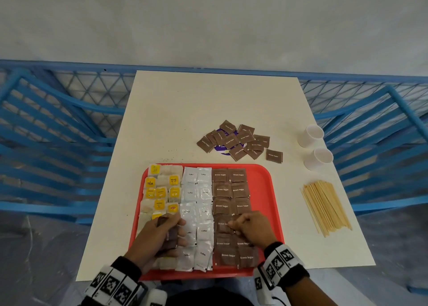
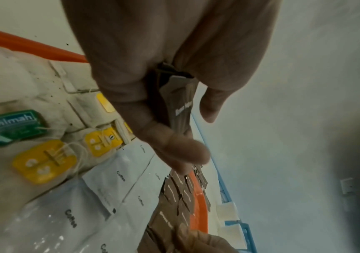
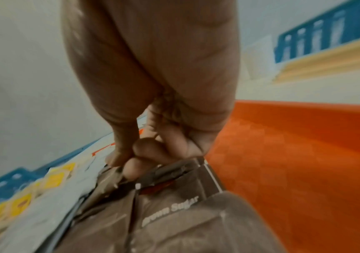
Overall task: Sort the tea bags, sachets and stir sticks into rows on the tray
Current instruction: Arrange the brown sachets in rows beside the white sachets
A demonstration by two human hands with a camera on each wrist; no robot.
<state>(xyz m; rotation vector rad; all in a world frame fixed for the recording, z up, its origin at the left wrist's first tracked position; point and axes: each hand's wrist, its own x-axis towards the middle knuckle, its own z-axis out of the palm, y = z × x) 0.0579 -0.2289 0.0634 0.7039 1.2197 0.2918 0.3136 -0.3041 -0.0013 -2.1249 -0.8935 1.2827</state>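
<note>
A red tray (image 1: 261, 185) holds tea bags (image 1: 162, 190) with yellow tags on the left, white coffee sachets (image 1: 196, 204) in the middle and brown sugar sachets (image 1: 229, 190) in two columns on the right. My left hand (image 1: 171, 231) hovers over the tea bags and grips a small stack of brown sugar sachets (image 2: 180, 106). My right hand (image 1: 234, 224) pinches the edge of one brown sugar sachet (image 3: 170, 210) lying in the brown columns. A loose pile of brown sugar sachets (image 1: 234, 141) and a bundle of wooden stir sticks (image 1: 324, 206) lie on the table off the tray.
Two white paper cups (image 1: 312, 146) stand at the table's right edge behind the stir sticks. The cream table (image 1: 185, 111) is ringed by blue metal chairs and a blue mesh fence (image 1: 69, 120). The right strip of the tray is bare.
</note>
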